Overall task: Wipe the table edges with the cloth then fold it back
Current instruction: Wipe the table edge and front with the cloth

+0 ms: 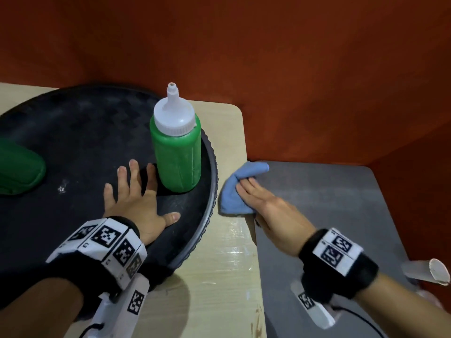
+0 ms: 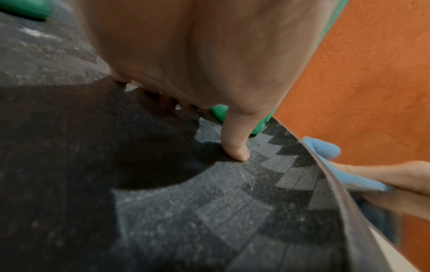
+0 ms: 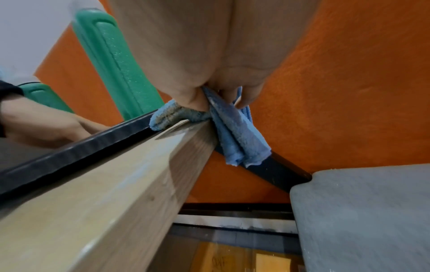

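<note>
One blue cloth bunched on the table right edge, right hand gripping it. Left hand flat, fingers spread, on one black tray; two green bottles, one upright, one lying.

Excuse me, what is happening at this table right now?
A person is wiping the side edge of the light wooden table. The right hand grips a bunched blue terry cloth against that edge, part of it hanging down the side. The left hand rests flat, fingers spread, on the round black textured tray, beside an upright green squeeze bottle with a white cap. The cloth is not yet folded back.
</note>
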Demonstrator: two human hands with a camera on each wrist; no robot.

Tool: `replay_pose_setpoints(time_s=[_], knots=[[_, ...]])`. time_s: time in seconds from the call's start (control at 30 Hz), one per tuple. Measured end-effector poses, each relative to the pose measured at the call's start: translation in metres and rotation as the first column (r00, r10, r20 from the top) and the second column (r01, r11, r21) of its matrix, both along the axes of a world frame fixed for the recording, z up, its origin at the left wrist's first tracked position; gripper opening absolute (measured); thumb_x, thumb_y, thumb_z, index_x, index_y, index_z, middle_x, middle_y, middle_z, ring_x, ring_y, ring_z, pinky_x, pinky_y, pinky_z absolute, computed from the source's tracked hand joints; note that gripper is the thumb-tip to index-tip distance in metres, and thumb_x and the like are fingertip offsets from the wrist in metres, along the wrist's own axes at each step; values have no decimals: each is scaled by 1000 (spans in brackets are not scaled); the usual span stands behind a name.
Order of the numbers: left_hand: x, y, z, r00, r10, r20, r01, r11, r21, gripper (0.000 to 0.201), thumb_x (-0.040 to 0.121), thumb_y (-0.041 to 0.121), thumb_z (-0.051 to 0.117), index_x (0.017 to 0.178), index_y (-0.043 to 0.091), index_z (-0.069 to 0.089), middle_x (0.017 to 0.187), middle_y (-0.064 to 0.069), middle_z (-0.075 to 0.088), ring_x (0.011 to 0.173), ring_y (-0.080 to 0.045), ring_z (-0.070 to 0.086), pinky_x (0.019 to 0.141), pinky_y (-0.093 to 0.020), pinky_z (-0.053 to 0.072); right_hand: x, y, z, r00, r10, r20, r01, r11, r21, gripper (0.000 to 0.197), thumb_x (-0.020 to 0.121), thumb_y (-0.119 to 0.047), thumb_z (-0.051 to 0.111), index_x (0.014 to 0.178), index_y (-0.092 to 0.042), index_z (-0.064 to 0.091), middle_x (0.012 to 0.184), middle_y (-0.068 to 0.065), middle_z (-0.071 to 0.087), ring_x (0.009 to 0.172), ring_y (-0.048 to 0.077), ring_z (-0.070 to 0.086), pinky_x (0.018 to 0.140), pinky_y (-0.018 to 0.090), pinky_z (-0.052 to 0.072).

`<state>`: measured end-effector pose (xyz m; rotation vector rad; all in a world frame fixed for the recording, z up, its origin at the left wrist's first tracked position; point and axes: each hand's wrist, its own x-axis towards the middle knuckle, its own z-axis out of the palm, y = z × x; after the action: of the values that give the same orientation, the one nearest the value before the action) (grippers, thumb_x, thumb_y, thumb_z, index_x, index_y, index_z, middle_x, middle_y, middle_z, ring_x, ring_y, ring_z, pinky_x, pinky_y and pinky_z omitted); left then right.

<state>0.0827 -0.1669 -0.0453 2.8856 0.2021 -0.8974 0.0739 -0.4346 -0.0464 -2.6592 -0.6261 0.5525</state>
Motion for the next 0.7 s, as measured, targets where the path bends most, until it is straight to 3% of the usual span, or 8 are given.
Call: replay_pose_setpoints(time_s=[0.07, 0.17, 0.27, 0.33, 0.47, 0.6, 0.63, 0.7], knots=[[0, -1, 0, 1000, 0, 0, 0, 1000, -5, 107, 81, 70, 45, 148, 21, -23, 151, -10, -37, 142, -29, -28, 118, -48, -7, -6, -2, 2, 1000, 24, 11, -23, 1000, -20, 67, 93, -1, 37, 150, -26, 11, 160, -9, 7, 147, 7, 8, 118, 31, 24], [1, -1, -1, 1000, 2, 4, -2, 1000, -4, 108, 81, 70, 46, 148, 21, -23, 151, -10, -36, 142, -29, -28, 118, -49, -7, 26, 4, 5, 997, 49, 59, -47, 998, -46, 62, 94, 0, 37, 149, -16, 17, 158, 0, 17, 146, 13, 12, 118, 25, 9], [0, -1, -1, 1000, 3, 11, -3, 1000, -10, 108, 81, 69, 47, 148, 22, -23, 152, -10, -36, 143, -28, -28, 118, -49, -7, 50, 14, 6, 998, -10, 61, 13, 999, -49, 60, 94, 0, 36, 149, -14, 17, 157, 2, 18, 145, 18, 15, 113, 31, 25], [-1, 0, -1, 1000, 4, 11, -4, 1000, -16, 108, 81, 69, 47, 148, 22, -22, 152, -9, -36, 143, -28, -28, 118, -48, -7, 36, 14, 6, 999, -37, 39, 38, 999, -34, 62, 93, 0, 37, 149, -15, 16, 158, 1, 15, 146, 16, 13, 112, 34, 30], [-1, 0, 0, 1000, 3, 1, -3, 1000, -19, 108, 81, 69, 47, 148, 22, -24, 151, -9, -37, 142, -28, -29, 118, -48, -8, -26, 3, 10, 1000, 7, 3, -6, 1000, -26, 67, 93, -2, 41, 150, -22, 13, 160, -5, 10, 146, 9, 13, 117, 25, 22], [0, -1, 1, 1000, 10, 6, -10, 1000, -24, 108, 81, 69, 48, 148, 21, -22, 152, -10, -36, 142, -28, -28, 118, -48, -8, -15, 4, 13, 999, 26, 31, -25, 999, -38, 63, 93, -1, 38, 149, -20, 17, 158, -5, 18, 145, 7, 13, 112, 10, -1], [0, -1, 1, 1000, 10, 7, -10, 1000, -22, 108, 81, 69, 48, 148, 21, -22, 152, -10, -36, 142, -28, -28, 118, -48, -7, -2, 6, 11, 999, 18, 43, -17, 999, -42, 62, 93, -1, 38, 149, -19, 17, 158, -3, 17, 146, 9, 12, 111, 11, -2], [-1, -1, 1, 1000, 7, 7, -7, 1000, -17, 108, 81, 69, 47, 148, 21, -22, 152, -10, -36, 143, -28, -28, 118, -49, -7, 21, 10, 6, 998, -17, 56, 18, 999, -27, 61, 94, -3, 35, 150, -19, 16, 159, -2, 15, 146, 12, 12, 115, 20, 13]])
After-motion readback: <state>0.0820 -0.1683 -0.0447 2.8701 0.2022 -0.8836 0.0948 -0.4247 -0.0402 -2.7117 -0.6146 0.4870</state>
